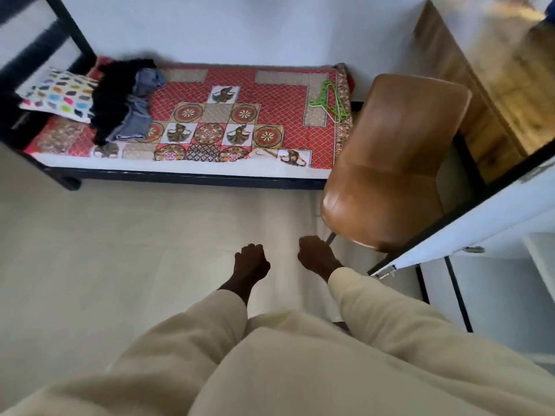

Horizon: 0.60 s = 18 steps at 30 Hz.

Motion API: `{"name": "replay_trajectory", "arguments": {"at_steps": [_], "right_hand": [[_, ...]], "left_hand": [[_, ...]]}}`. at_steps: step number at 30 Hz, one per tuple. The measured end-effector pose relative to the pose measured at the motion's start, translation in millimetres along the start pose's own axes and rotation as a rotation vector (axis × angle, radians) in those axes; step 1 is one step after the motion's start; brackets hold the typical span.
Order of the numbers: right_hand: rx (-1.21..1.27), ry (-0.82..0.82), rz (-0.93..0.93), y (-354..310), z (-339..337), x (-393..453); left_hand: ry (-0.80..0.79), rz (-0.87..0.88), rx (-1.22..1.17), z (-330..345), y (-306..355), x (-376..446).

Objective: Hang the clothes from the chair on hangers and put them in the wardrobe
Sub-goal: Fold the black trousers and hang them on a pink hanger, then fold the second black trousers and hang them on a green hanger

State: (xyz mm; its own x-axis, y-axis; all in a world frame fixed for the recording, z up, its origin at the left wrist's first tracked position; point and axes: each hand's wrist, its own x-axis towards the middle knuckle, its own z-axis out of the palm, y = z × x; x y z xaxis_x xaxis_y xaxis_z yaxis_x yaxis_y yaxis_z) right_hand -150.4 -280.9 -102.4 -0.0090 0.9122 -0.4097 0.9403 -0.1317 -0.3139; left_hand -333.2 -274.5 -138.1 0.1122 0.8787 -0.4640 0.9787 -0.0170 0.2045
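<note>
Hanging above the pale floor [90, 265], the left hand [251, 262] and right hand [315, 256] are curled into fists, each grip closed on nothing. The brown leather chair [390, 163] stands bare beside the bed [240, 115]. A blurred heap of black and grey clothes [123, 100] lies near the spotted pillow [57, 94]; green plastic hangers [327, 99] rest at the bed's far end. The white wardrobe door [480, 217] is cut off at right.

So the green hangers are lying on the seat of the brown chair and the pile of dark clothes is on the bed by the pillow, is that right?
Not quite. The head view shows the green hangers lying on the bed, at its end nearest the brown chair, not on the chair's seat, which holds nothing. The pile of dark clothes is on the bed by the pillow, as you said.
</note>
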Motion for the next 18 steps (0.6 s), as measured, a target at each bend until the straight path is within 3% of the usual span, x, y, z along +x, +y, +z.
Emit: {"name": "replay_trajectory", "arguments": {"at_steps": [7, 18], "right_hand": [[-0.099, -0.007, -0.149, -91.5, -3.9, 96.4], [-0.053, -0.252, -0.22, -236.9, -17.8, 318.1]], "left_hand": [[0.029, -0.117, -0.075, -38.0, -89.6, 52.3], [-0.131, -0.301, -0.306, -149.0, -244.2, 201.3]]}}
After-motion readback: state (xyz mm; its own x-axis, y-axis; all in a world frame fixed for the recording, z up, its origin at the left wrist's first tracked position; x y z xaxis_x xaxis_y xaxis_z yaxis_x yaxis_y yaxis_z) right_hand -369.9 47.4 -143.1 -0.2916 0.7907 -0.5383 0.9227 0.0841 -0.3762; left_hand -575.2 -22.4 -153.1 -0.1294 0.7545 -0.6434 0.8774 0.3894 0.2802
